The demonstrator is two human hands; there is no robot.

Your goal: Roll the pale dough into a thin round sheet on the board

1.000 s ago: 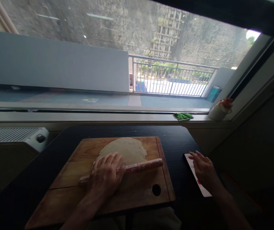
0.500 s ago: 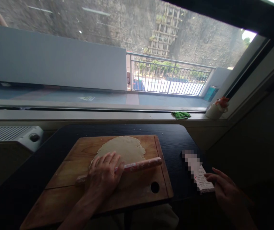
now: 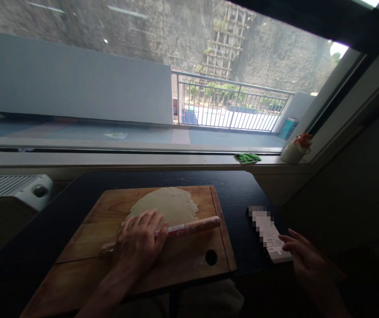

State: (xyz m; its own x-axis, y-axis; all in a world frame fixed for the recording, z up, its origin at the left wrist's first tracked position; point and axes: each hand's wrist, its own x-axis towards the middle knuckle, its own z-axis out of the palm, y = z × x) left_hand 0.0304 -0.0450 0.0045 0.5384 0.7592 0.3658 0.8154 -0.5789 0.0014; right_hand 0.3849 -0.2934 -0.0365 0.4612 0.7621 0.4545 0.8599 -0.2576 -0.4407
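My left hand (image 3: 141,236) lies over a rolling pin (image 3: 196,226), with its fingers across the top and its thumb along the near side. The pin rests at a slant on a wooden cutting board (image 3: 185,263), over the near edge of a flat, rolled-out sheet of dough (image 3: 164,203). The dough is pale, with a ragged edge on the right. At the table's right edge my right hand (image 3: 308,260) has its fingers extended at the lower end of a phone (image 3: 277,247) with a lit screen. Part of that screen is blurred out.
The board sits on a dark table (image 3: 239,190) by a window. A green cloth (image 3: 248,158) and a white jug (image 3: 293,151) stand on the sill (image 3: 176,160). To the left is a white radiator (image 3: 26,187). The board has a round hole at its near right corner.
The text on the phone's screen has shifted, with my right hand still at its lower end. My left hand and the rolling pin keep their place on the board. The view has shifted slightly.
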